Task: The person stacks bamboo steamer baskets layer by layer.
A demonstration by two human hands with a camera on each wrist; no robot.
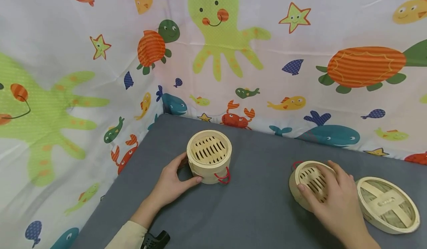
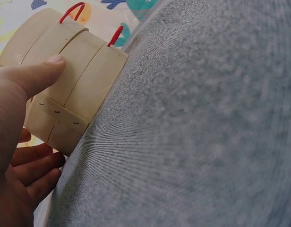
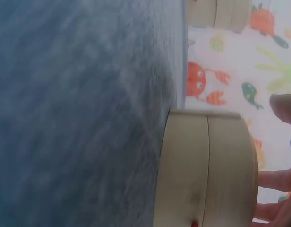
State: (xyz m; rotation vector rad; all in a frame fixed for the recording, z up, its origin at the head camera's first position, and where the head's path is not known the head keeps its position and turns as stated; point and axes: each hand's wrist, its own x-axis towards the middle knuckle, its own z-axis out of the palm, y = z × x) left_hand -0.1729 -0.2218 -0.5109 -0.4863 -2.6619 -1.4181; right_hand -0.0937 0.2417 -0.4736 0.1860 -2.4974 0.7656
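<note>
A stack of small bamboo steamer baskets (image 1: pixel 209 156) stands upright on the grey table, its slatted top showing. My left hand (image 1: pixel 173 182) holds it from the left, thumb on the near side and fingers round the back. In the left wrist view, two red loops stick out of the stacked baskets (image 2: pixel 74 66). Farther right sits another slatted bamboo steamer basket (image 1: pixel 301 189) with a red loop. Over it is my right hand (image 1: pixel 338 201), fingers spread across the top. The right wrist view shows the thumb apart from this basket (image 3: pixel 207 175) and fingers near its upper edge.
A round bamboo steamer lid (image 1: pixel 388 204) with crossed strips lies right of the right hand. The grey table (image 1: pixel 247 204) meets a sea-animal print cloth (image 1: pixel 267 75) at its back and left. A dark wrist device (image 1: pixel 156 239) sits by the left sleeve.
</note>
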